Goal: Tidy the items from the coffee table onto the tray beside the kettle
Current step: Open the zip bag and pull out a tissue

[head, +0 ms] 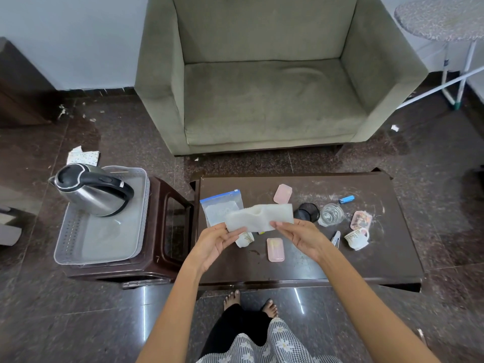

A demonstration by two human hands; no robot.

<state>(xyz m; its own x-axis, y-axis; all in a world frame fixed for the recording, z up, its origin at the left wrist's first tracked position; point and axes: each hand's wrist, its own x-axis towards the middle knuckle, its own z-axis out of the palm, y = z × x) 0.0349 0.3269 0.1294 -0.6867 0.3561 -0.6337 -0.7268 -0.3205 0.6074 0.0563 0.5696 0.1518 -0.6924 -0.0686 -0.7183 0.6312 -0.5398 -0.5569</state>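
Holding centre stage above the dark counter (309,263) is a white folded cloth (259,217), limp and light by the look of it, sagging in the middle with a dent near its upper edge. It should not slip or break, but it will droop, so it seems best taken at both ends. That is how the person has it: the left hand (217,241) pinches the lower left corner between thumb and fingers, and the right hand (298,235) pinches the lower right edge, both closed on the fabric. The cloth stands up and away from the two grips, spanning the gap between them. The pale tray (78,247), with the kettle (89,189) on its far end, waits well to the left on a side table. Smaller things remain on the counter: a zip bag (218,205), a glass (331,214), teacups (356,238), pink cases (275,249).
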